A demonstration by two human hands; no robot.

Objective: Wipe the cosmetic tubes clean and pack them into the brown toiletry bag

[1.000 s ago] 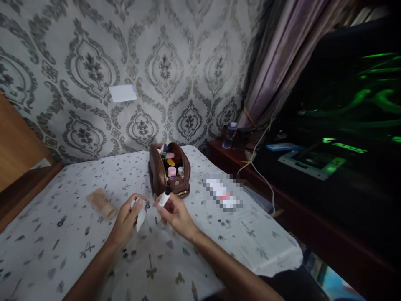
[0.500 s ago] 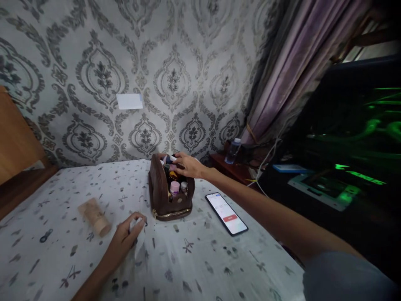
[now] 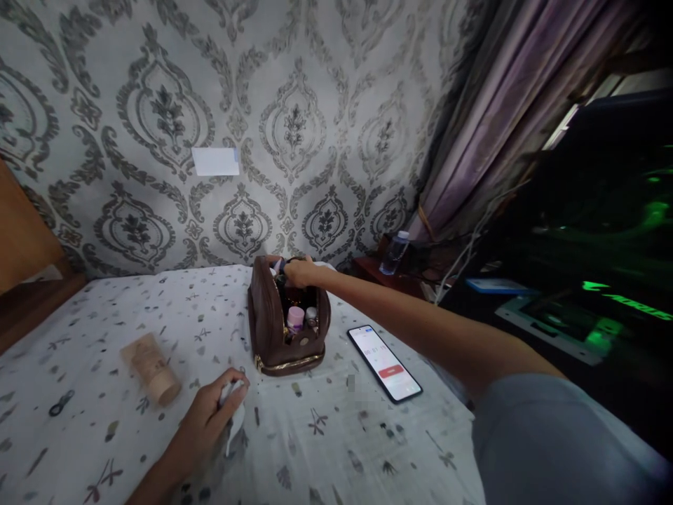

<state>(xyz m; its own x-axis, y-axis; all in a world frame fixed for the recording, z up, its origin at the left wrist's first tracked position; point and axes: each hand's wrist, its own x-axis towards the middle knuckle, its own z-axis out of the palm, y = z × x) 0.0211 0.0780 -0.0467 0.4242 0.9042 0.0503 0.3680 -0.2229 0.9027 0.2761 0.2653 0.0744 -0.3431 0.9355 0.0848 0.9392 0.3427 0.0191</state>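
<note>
A brown makeup bag (image 3: 263,319) stands unzipped on the patterned sheet. Inside it show a pink-capped container (image 3: 295,318), a small silvery-capped one (image 3: 311,317) and darker items I cannot make out. My right hand (image 3: 299,272) reaches down into the back of the bag from the right; its fingers are hidden among the contents. In front and to the left of the bag, my left hand (image 3: 213,410) is closed on a thin white tissue-like piece (image 3: 236,423) that hangs below the fingers. Left of that hand lies a beige squeeze tube (image 3: 150,368).
A lit phone (image 3: 385,365) lies right of the bag on the sheet. Beyond it, a water bottle (image 3: 394,254) stands on a reddish-brown surface. A dark computer case (image 3: 594,210) with green lights fills the right. The patterned wall (image 3: 294,126) rises behind.
My right hand has sunk deeper into the bag and shifted slightly left, its fingers now out of sight. My left hand keeps its hold on the white piece. The view has shifted slightly.
</note>
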